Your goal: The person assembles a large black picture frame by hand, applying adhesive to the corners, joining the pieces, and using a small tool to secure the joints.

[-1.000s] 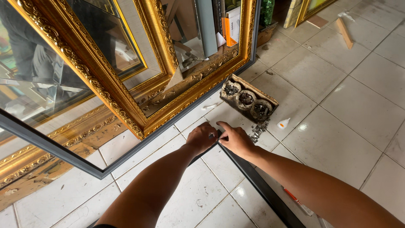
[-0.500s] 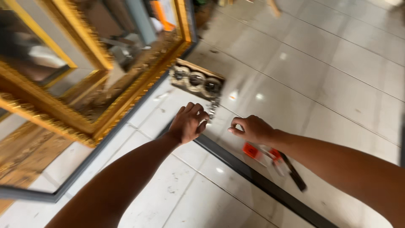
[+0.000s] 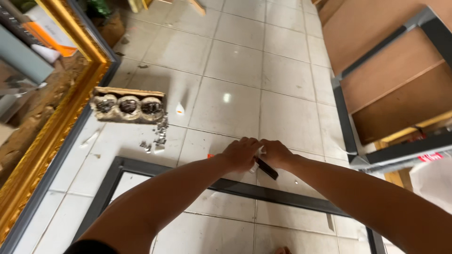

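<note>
My left hand (image 3: 240,154) and my right hand (image 3: 278,153) meet fingertip to fingertip just above the tiled floor. Between them they grip a small black tool (image 3: 266,168), with a bit of white showing at the fingers. Its black end sticks out below the hands. Right under the hands lies the top rail of a dark grey frame (image 3: 263,193), flat on the tiles. A small orange piece (image 3: 210,155) peeks out beside my left wrist.
A wooden block (image 3: 128,105) with three round holes sits on the floor at left, with a heap of small metal bits (image 3: 159,136) beside it. A large ornate gold frame (image 3: 56,127) leans at far left. Brown boards in grey frames (image 3: 391,84) lie at right.
The view has swung right, away from the gold frame. My hands, apart half a second ago, have come together over the grey rail and now grip the small black tool.
</note>
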